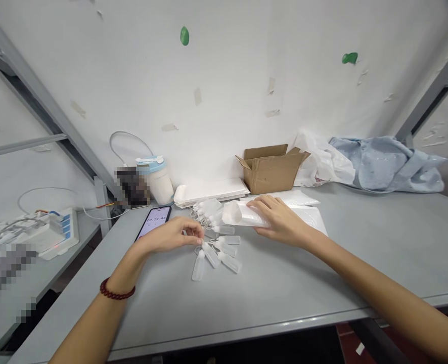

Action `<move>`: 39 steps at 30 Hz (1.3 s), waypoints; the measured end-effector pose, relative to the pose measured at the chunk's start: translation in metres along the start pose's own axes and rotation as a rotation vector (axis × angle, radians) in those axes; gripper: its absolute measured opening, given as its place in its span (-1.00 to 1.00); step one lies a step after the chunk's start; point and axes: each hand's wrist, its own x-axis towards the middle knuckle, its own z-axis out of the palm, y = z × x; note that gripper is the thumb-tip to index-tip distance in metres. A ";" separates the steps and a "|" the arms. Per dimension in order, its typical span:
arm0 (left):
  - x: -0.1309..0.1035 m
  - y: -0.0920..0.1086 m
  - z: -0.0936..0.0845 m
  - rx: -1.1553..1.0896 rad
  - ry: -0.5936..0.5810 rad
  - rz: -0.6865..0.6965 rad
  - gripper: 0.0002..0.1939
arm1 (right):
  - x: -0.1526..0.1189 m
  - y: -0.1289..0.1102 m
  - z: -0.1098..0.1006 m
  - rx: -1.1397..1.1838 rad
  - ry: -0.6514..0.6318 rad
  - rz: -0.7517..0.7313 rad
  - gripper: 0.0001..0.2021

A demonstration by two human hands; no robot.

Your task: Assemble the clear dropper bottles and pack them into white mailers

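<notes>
My left hand (174, 234) is at the left edge of a pile of small translucent tags (229, 262) with thin loops. Its thumb and fingers are pinched at the loop end of one tag (210, 254). My right hand (275, 217) grips a white padded envelope (234, 213), whose open end points left over the pile. Beneath and beyond the right hand lie more white envelopes (315, 218) on the grey table.
A phone (153, 221) showing a timer lies left of the pile. Behind are a lidded cup (159, 182), stacked white envelopes (212, 191), an open cardboard box (271, 172), a white plastic bag (322, 162) and a light blue bag (394, 164). A power strip (59, 232) stands far left.
</notes>
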 end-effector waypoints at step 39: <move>0.006 0.010 0.018 -0.005 0.320 -0.110 -0.82 | 0.000 -0.016 0.004 0.012 -0.008 -0.021 -0.57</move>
